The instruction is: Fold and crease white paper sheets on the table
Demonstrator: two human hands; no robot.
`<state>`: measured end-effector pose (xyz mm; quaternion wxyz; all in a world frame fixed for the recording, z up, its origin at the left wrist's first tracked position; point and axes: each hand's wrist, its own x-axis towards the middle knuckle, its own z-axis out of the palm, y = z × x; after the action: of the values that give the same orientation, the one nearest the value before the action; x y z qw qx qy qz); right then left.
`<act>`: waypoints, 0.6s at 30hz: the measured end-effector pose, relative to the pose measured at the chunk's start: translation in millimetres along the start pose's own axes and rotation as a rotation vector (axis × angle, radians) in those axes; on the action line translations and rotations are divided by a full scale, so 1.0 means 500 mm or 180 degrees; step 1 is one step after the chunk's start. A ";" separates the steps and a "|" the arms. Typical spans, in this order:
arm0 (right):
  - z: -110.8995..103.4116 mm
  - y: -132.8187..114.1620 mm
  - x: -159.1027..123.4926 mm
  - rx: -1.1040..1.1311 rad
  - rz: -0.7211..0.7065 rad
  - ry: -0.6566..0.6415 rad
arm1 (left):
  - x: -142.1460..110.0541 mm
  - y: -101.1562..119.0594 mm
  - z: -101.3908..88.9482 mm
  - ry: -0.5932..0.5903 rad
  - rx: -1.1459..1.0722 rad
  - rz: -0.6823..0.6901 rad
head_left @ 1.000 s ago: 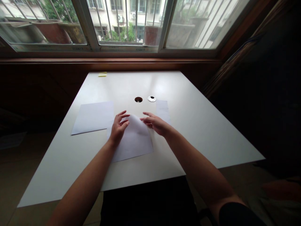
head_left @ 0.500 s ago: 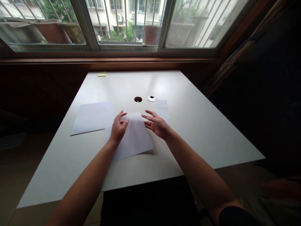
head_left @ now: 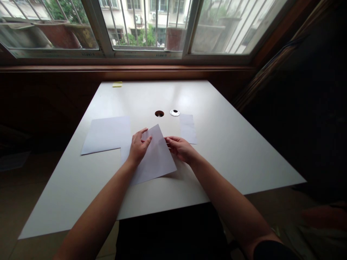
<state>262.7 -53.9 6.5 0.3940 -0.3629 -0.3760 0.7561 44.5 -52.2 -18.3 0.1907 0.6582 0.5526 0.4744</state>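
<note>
A white sheet of paper (head_left: 157,159) lies aslant in front of me on the table, its right side raised off the surface. My left hand (head_left: 139,147) is over the sheet's left part, with thumb and fingers apart. At the right edge, my right hand (head_left: 181,148) pinches the sheet, the thumb at the edge and the fingertips partly hidden behind it. More white paper (head_left: 105,135) lies to the left, some of it showing beside my left wrist. A smaller piece of paper (head_left: 188,126) lies flat just beyond my right hand.
The white table (head_left: 230,155) has a round cable hole (head_left: 159,113) with its metal cover ring (head_left: 175,112) beside it. A yellow sticky note pad (head_left: 117,84) is at the far left edge. Beyond stands a barred window (head_left: 146,25) with flower pots (head_left: 58,34) outside.
My right hand has closed from spread fingers to a pinch on the sheet's right edge. The sheet's far corner has lifted and shifted slightly. My left hand has stayed nearly in place.
</note>
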 end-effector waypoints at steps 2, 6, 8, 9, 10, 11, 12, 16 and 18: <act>0.000 0.004 0.000 0.0017 0.0056 0.0068 | -0.001 0.002 0.001 -0.0027 0.0058 0.0182; -0.001 0.011 0.002 -0.0011 0.0144 0.0112 | -0.009 0.011 0.004 -0.0148 0.0342 0.0502; -0.002 0.011 0.003 -0.0004 0.0166 0.0089 | -0.013 0.017 0.004 -0.0199 0.0490 0.0664; -0.001 0.011 0.003 0.0004 0.0179 0.0084 | -0.015 0.020 0.003 -0.0214 0.0551 0.0740; -0.001 0.010 0.003 0.0008 0.0192 0.0090 | -0.017 0.023 0.002 -0.0233 0.0601 0.0812; 0.000 0.008 0.003 0.0007 0.0203 0.0099 | -0.018 0.026 0.001 -0.0258 0.0643 0.0880; 0.001 0.007 0.003 0.0003 0.0215 0.0110 | -0.018 0.028 0.000 -0.0292 0.0677 0.0945; 0.003 0.003 0.005 -0.0073 0.0294 0.0149 | -0.019 0.032 -0.002 -0.0459 0.0725 0.1139; 0.002 0.003 0.006 -0.0144 0.0303 0.0171 | -0.019 0.032 -0.002 -0.0504 0.0718 0.1194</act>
<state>260.1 -52.1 4.9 0.3592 -0.4093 -0.3646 0.7553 53.1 -66.1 -9.4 0.0671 0.8017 0.4534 0.3836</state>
